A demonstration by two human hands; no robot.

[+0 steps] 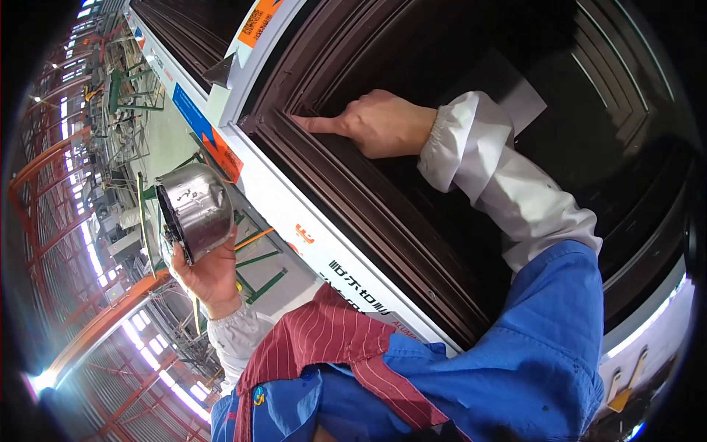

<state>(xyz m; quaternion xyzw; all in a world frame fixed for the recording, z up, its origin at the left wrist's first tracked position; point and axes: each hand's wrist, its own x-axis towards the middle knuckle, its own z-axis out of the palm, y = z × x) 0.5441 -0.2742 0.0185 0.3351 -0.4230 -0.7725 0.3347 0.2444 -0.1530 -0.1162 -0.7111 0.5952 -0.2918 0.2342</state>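
My left hand [210, 278] grips a shiny steel bowl [200, 210] from below. The bowl is tipped on its side with its mouth toward the left, and dark smears mark its rim and wall. What it holds inside is mostly hidden. On the right, my right hand [375, 124] reaches over a dark brown window frame [353, 195]. Its index finger is stretched out, with the tip at the frame's inner corner; the other fingers are curled, and nothing shows in them. White sleeve covers are on both forearms.
White printed protective film [294, 221] covers the frame's outer side, with blue and orange patches near the corner. Another dark frame [180, 40] lies beyond. Green metal stands [261, 276] are below on the left. Dark glass fills the frame, with a pale rectangular patch [508, 92] on it.
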